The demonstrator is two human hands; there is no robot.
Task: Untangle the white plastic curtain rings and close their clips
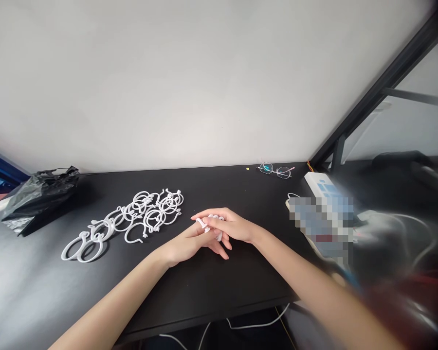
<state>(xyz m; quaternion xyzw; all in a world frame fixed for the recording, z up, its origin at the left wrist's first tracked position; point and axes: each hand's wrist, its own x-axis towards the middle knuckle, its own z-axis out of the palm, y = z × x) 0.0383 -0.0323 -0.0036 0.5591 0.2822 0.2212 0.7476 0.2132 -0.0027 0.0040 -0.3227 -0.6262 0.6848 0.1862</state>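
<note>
My left hand (193, 241) and my right hand (233, 224) meet above the middle of the black table. Between them is a white plastic curtain ring (201, 223), mostly covered by my fingers. Both thumbs press on it, and the fingers of each hand curl round it. Whether its ends are joined is hidden. To the left lies a loose pile of similar white curtain rings (138, 206), many with small knobs at their ends. One open C-shaped ring (127, 235) rests at the near side of the pile. Two overlapping rings (71, 258) lie at its left end.
A black plastic bag (45, 194) sits at the table's far left. Eyeglasses (273, 170) lie near the wall. On the right are a white power strip (316, 182) and a partly blurred phone-like object (306, 238). White cables (259, 325) hang below the table (211, 296).
</note>
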